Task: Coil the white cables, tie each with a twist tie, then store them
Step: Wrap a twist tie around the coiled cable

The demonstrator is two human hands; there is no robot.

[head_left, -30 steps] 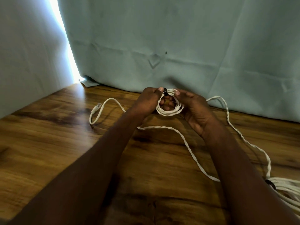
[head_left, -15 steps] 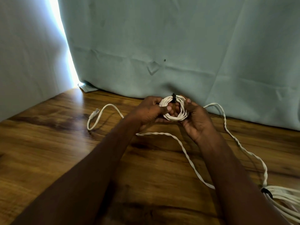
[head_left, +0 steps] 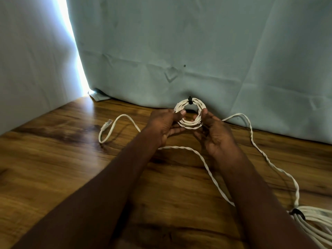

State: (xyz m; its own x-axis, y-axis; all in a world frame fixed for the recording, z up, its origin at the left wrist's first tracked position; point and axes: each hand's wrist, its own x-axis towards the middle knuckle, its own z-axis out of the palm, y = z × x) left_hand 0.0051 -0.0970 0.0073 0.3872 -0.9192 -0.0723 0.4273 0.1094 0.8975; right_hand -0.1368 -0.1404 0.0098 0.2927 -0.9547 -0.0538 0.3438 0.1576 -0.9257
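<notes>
Coil (head_left: 190, 112): small white ring, held up above the table (head_left: 53, 159) near the curtain (head_left: 197, 51), black tie (head_left: 189, 101) at its top.
Left hand (head_left: 166, 123): thumb and fingers pinch the coil's left side.
Right hand (head_left: 215, 132): thumb and fingers pinch its right side.
Handling: likely light, springy, prone to loosen; hold across all the turns, near the tie.
Loose cable (head_left: 206, 164): lies slack on the table, plug (head_left: 106, 125) at left.
Bundle (head_left: 316, 218): tied, at the right edge.
</notes>
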